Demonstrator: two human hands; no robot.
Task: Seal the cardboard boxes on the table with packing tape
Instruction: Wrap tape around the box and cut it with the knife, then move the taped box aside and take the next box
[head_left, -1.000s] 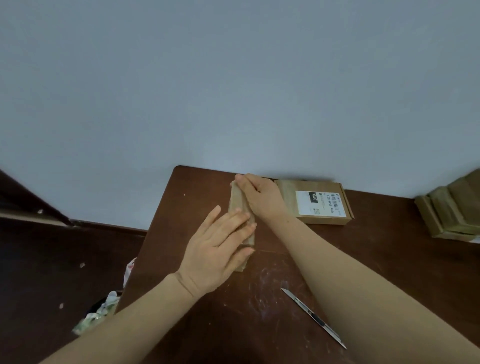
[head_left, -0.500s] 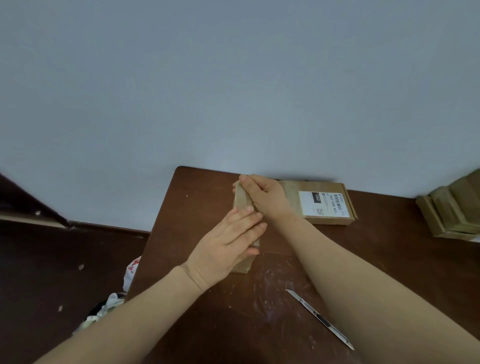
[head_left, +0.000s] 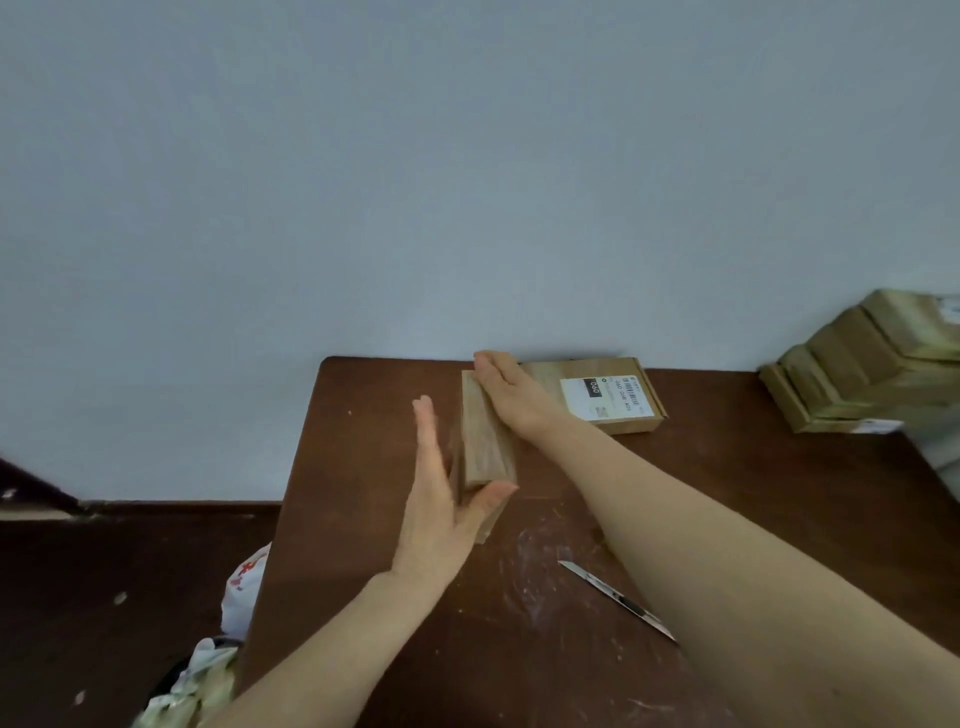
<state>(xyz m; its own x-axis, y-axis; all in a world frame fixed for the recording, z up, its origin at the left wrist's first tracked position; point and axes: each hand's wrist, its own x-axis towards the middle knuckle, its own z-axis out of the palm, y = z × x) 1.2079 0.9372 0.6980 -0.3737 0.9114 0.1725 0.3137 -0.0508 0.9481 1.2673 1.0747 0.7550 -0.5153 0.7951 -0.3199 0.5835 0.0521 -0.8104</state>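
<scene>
One narrow cardboard box (head_left: 485, 441), standing on the table (head_left: 363, 467) and enclosed by both hands. The left hand (head_left: 441, 499) has straight fingers laid flat along the box's outer side and its thumb across the near end. Nothing is gripped; the pose reads as bracing the box or smoothing a tape edge onto that face. The right hand (head_left: 511, 392) is also flat and unclenched, palm down over the far end of the top, probably pressing down so that the box cannot tip or slide. Whether tape already covers the seam cannot be told, and no roll is in view. One labelled box (head_left: 605, 397) lies just past the right hand, against the wall, likely set aside. One utility knife (head_left: 618, 600) lies beside the right forearm, nearer the person than the hand, within reach for cutting. One stack of boxes (head_left: 862, 374) sits well off to the right hand's outer side. Plastic bags (head_left: 241, 587) lie below the table edge, outside the left forearm.
</scene>
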